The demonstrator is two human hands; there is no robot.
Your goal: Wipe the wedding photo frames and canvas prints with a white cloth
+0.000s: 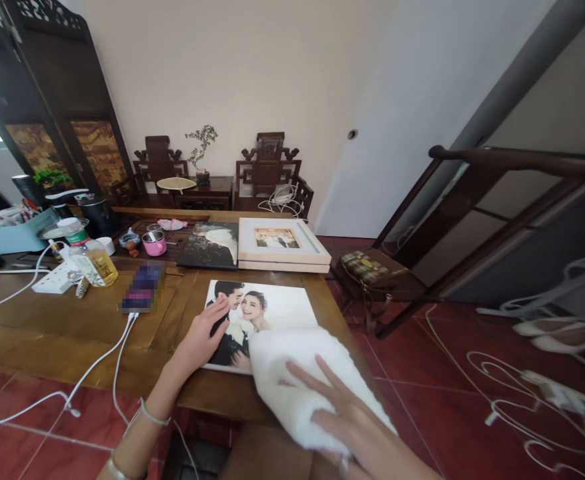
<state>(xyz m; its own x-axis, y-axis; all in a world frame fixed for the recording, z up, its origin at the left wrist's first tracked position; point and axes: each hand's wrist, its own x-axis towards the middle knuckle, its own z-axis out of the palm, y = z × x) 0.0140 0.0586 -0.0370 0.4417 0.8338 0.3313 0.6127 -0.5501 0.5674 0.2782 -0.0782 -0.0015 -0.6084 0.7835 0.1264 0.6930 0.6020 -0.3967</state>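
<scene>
A large wedding photo (272, 307) lies flat near the front edge of the wooden table (62, 320). My left hand (203, 337) rests on its left side, fingers stretched out flat, holding nothing. A white towel (292, 373) covers the photo's lower right part and hangs over the table edge. My right hand (339, 413) lies flat on the towel with fingers spread, pressing it down.
Behind the photo lie a dark photo album (212, 245) and a white framed picture box (279, 245). On the left are a phone (142, 288) on a white cable, a power strip (55, 279), a bottle (89, 257) and a pink cup (154, 243). A wooden chair (387, 273) stands at the right.
</scene>
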